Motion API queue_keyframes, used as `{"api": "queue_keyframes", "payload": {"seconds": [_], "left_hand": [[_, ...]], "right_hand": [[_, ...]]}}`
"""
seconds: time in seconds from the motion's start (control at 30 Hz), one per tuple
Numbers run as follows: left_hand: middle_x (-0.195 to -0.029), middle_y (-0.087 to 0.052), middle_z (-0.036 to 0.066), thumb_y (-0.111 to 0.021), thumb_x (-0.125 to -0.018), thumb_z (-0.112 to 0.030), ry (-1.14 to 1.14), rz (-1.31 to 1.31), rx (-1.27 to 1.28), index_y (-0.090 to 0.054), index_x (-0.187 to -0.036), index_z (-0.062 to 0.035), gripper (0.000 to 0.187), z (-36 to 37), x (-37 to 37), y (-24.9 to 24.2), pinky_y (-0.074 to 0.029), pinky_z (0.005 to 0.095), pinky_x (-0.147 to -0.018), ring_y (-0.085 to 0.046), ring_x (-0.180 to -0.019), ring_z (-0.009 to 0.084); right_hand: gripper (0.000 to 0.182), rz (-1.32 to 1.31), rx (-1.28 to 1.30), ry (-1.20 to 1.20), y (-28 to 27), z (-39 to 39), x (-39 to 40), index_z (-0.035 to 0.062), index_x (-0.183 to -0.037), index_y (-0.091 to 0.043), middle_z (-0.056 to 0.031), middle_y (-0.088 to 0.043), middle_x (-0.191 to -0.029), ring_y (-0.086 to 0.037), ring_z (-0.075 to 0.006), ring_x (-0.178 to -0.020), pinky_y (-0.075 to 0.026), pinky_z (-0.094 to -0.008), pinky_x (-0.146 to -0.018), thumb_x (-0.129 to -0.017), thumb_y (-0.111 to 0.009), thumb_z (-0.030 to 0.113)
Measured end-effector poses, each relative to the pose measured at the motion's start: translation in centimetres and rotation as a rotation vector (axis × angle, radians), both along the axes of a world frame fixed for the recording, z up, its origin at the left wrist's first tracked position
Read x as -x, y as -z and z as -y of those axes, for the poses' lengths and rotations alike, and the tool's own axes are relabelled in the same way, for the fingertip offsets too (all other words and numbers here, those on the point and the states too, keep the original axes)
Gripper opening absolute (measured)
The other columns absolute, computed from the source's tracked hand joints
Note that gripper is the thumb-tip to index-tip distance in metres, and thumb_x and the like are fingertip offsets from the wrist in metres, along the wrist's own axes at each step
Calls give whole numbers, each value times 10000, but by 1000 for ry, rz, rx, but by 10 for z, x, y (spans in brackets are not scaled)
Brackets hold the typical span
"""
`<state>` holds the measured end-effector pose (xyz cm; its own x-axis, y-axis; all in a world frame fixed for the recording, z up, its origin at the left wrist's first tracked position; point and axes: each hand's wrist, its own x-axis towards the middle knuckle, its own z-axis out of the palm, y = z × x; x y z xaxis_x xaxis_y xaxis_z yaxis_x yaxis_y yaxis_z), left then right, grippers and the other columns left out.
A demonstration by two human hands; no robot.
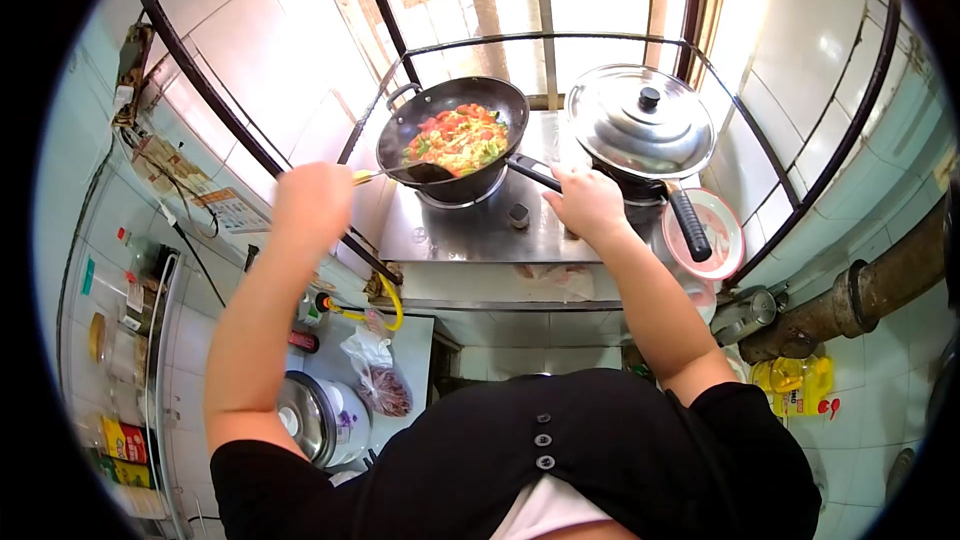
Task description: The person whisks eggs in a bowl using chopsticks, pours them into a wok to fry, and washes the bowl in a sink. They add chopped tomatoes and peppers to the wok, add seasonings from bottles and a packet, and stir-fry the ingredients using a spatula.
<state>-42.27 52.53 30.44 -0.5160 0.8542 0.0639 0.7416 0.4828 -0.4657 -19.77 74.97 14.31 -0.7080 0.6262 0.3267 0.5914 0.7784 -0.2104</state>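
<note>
A dark wok (402,130) sits on the left burner of the steel stove (450,240), holding red, yellow and green food (462,140). My left hand (312,205), somewhat blurred, is closed around the handle end of a spatula (428,172), whose dark blade rests inside the wok at its near left edge. With my right hand (588,202) I grip the wok's black handle (535,172), which points toward the near right. The stove knob (518,216) lies between my hands, nearer the right one.
Right of the wok, a lidded pan (640,120) has its handle (690,225) toward me. Beside it is a red-rimmed bowl (735,240). A black metal rail (560,37) curves round the stove. Lower left stand a lidded pot (345,420) and a plastic bag (380,380).
</note>
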Motion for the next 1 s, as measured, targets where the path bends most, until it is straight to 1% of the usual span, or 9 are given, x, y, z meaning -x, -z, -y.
{"api": "queue_keyframes", "payload": {"seconds": [0.13,0.23,0.33,0.43,0.53,0.7,0.8,0.93,1.0], "left_hand": [[-848,-699,196,-482,-857,-65,-59,53,-202,-666,-893,-39,189,-64,34,75,-565,425,-710,-698,-809,348],[-846,-696,202,-473,-886,-125,58,180,-219,-654,-975,0,237,-93,61,96,-561,434,-679,-692,-808,359],[-827,-680,188,-462,-893,-102,156,160,-180,-616,-1031,10,236,-84,47,89,-548,460,-678,-680,-786,366],[-833,-629,167,-479,-891,-87,244,165,-239,-622,-1081,-69,239,-48,47,72,-532,461,-683,-654,-775,351],[-844,-612,147,-537,-888,-139,210,121,-252,-647,-1157,-153,290,-16,51,31,-520,445,-684,-642,-791,339],[-843,-636,174,-631,-808,-106,156,118,-179,-688,-1112,-129,310,12,-6,-66,-490,455,-707,-625,-792,354],[-807,-649,177,-640,-796,-142,111,134,-69,-710,-1051,-123,265,-5,-29,-73,-490,460,-713,-628,-804,353],[-841,-682,160,-589,-857,-167,12,-2,-47,-713,-920,-97,156,-61,3,-4,-524,440,-740,-659,-813,336],[-845,-690,160,-591,-847,-149,-51,-24,-42,-710,-914,-82,152,-81,16,-7,-533,431,-735,-668,-811,327]], "right_hand": [[364,-47,-47,-57,10,-11,-1,121,-1154,-633,-118,-683,-887,-671,-291,-803,-528,-403,-696,-864,-629,341],[366,-36,-59,-70,8,-11,-3,112,-1148,-636,-105,-675,-884,-668,-285,-806,-525,-400,-699,-859,-633,336],[376,-81,-48,-101,3,-10,-7,101,-1144,-635,-102,-665,-895,-655,-281,-838,-521,-393,-727,-854,-637,340],[386,-110,-56,-122,3,-13,-11,83,-1148,-614,-120,-648,-945,-635,-289,-880,-514,-386,-766,-853,-638,330],[386,-147,-52,-166,8,-18,-11,76,-1153,-599,-130,-638,-949,-634,-297,-884,-514,-386,-772,-852,-640,315],[346,-153,35,-202,6,-19,-10,59,-1094,-591,-137,-624,-934,-639,-307,-865,-520,-389,-753,-851,-645,300],[325,-178,47,-216,6,-21,-10,51,-1050,-588,-138,-618,-927,-642,-312,-846,-523,-388,-738,-850,-648,300],[321,-155,49,-235,7,-22,-13,49,-1035,-587,-135,-614,-904,-641,-313,-834,-525,-386,-731,-843,-656,297],[320,-191,35,-247,7,-25,-14,49,-1035,-589,-135,-611,-889,-639,-311,-834,-525,-387,-729,-839,-659,292]]}}
